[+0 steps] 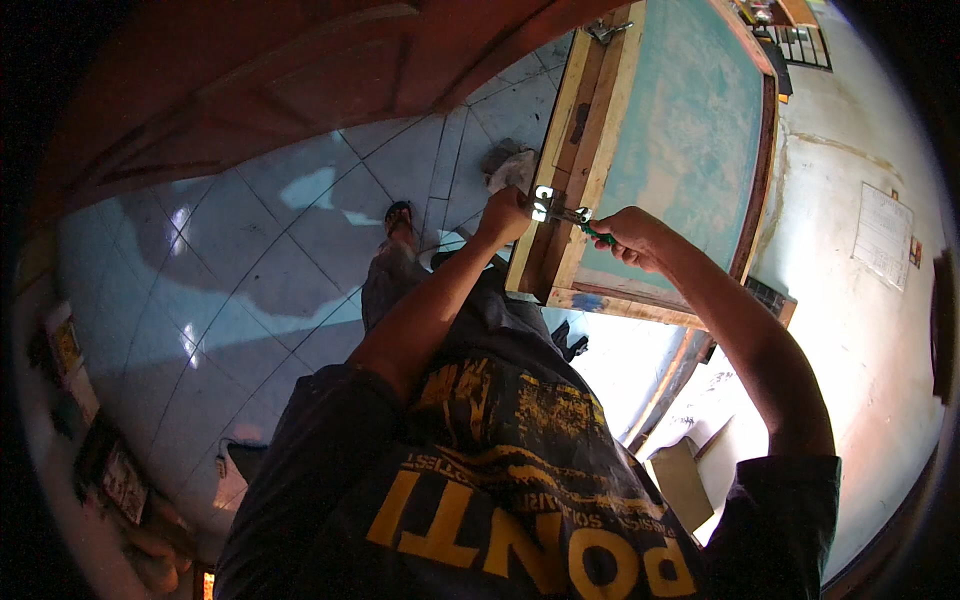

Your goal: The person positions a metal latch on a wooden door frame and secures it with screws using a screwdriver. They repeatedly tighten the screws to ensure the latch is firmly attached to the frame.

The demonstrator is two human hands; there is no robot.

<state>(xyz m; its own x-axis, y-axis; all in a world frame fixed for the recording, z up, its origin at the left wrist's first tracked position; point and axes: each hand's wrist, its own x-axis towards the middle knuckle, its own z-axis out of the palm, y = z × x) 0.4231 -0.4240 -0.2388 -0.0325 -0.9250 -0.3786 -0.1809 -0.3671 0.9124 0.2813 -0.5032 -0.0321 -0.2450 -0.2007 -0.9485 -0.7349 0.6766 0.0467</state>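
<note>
My left hand [507, 213] is closed at the near edge of a wooden frame, its fingers on a small shiny metal fitting [542, 204] with cut-outs, perhaps a hinge or lock plate. In my right hand [640, 240] is a green-handled tool [598, 236]; its metal head meets the fitting's right side, and glare hides the tool's exact kind. Under both hands lies the raw wooden frame [603, 130], which surrounds a pale blue-green panel [690, 120]. A dark slot [580, 122] is cut into the frame's left rail.
Metal hardware [610, 30] rests on the rail's far end. A large reddish-brown wooden panel [300, 90] spans the upper left above the tiled floor [260, 250]. A whitish lump [512, 168] sits beside the frame. At right stands a pale wall [850, 150] with a paper sheet [882, 235].
</note>
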